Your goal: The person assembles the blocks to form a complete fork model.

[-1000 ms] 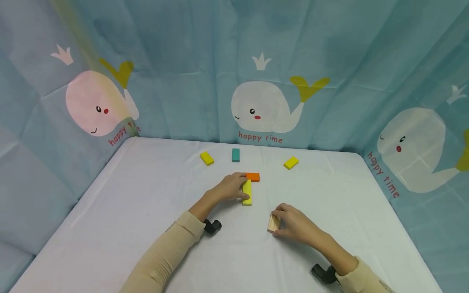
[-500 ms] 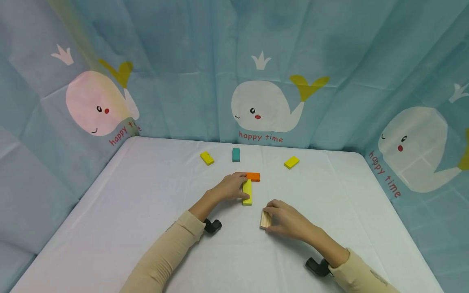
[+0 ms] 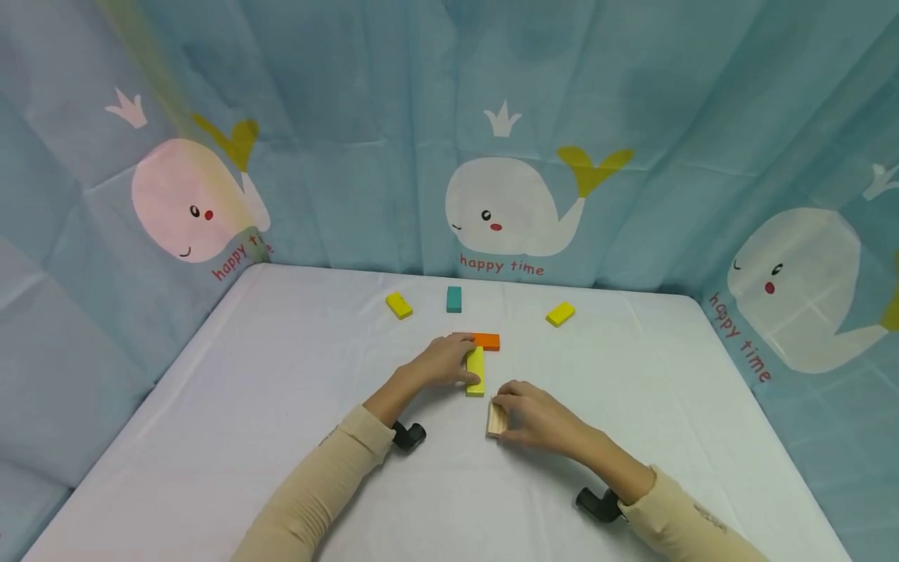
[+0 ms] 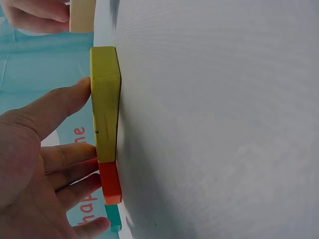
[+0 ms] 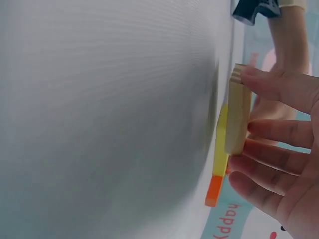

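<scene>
My left hand rests on a long yellow block lying on the white table. In the left wrist view, the thumb touches the top near one end, and the fingers reach the other end and an orange block. That orange block lies crosswise against the yellow one's far end, partly hidden by the fingers in the head view. My right hand pinches a plain wooden block between thumb and fingertips. This wooden block is held close over the cloth, to the right of the yellow block's near end.
Farther back lie a small yellow block at left, a teal block in the middle and another yellow block at right. A blue whale-print curtain stands behind and beside the white-covered table.
My right hand has moved left and slightly away from me with the wooden block, bringing it nearer the long yellow block. The left hand stays on the yellow block.
</scene>
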Action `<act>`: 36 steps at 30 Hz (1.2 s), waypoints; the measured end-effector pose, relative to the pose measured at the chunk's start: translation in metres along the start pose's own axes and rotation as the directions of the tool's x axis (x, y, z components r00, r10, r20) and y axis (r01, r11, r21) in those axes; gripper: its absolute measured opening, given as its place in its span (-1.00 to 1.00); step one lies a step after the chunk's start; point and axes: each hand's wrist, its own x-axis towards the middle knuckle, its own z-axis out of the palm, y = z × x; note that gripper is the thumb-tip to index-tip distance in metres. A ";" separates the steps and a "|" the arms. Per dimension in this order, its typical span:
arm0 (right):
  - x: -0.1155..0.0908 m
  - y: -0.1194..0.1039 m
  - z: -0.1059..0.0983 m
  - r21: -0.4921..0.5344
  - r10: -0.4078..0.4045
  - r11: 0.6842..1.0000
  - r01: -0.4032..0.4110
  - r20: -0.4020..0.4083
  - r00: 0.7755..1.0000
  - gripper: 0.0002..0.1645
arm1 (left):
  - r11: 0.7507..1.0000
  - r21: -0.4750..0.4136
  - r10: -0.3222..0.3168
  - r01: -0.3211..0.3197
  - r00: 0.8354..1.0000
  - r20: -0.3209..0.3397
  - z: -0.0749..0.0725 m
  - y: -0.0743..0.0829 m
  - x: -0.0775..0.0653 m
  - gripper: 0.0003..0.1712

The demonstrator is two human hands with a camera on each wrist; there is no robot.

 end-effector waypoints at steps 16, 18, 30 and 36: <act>0.015 -0.008 0.001 -0.005 -0.047 0.999 0.047 0.011 0.999 -0.38 | 1.000 -0.011 0.012 -0.012 1.000 -0.016 0.001 0.000 -0.003 -0.22; 0.017 -0.009 0.000 -0.006 -0.048 0.999 0.049 0.012 0.999 -0.38 | 1.000 -0.012 0.014 -0.014 1.000 -0.018 0.000 0.000 -0.003 -0.22; 0.023 -0.011 0.001 -0.035 -0.094 0.995 0.095 0.023 0.995 -0.41 | 1.000 0.002 0.021 -0.021 1.000 -0.022 -0.002 0.001 -0.003 -0.22; 0.026 -0.012 0.002 -0.044 -0.097 0.994 0.098 0.030 0.995 -0.40 | 1.000 0.003 0.019 -0.019 1.000 -0.017 -0.002 0.001 -0.002 -0.20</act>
